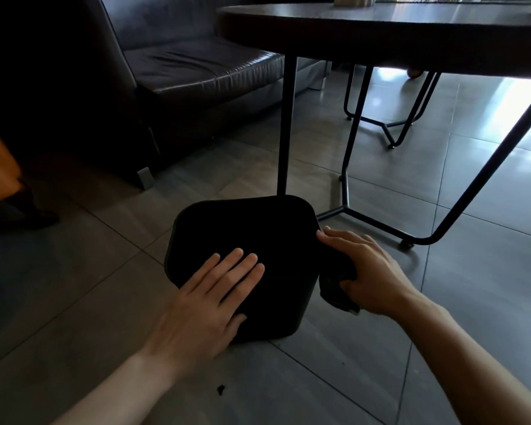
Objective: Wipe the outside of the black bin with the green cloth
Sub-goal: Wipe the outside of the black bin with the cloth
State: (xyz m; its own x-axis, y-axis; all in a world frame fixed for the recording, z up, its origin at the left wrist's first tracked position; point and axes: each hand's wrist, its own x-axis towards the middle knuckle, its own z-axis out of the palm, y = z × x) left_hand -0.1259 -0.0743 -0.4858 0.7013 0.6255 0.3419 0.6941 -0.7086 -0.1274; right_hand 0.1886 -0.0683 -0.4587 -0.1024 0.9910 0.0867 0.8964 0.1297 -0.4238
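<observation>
A black bin (242,240) stands on the tiled floor (74,302). The left hand (209,299) lies flat on its top, fingers straight, steadying it. The right hand (371,271) grasps a dark bunched cloth (334,286) against the bin's right side. The bin looks light, rigid and likely to slide; the cloth is soft.

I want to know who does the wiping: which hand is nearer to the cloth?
Right. The right hand grips the cloth against the bin's right side. The left hand lies flat on the bin's near side, apart from the cloth.
</observation>
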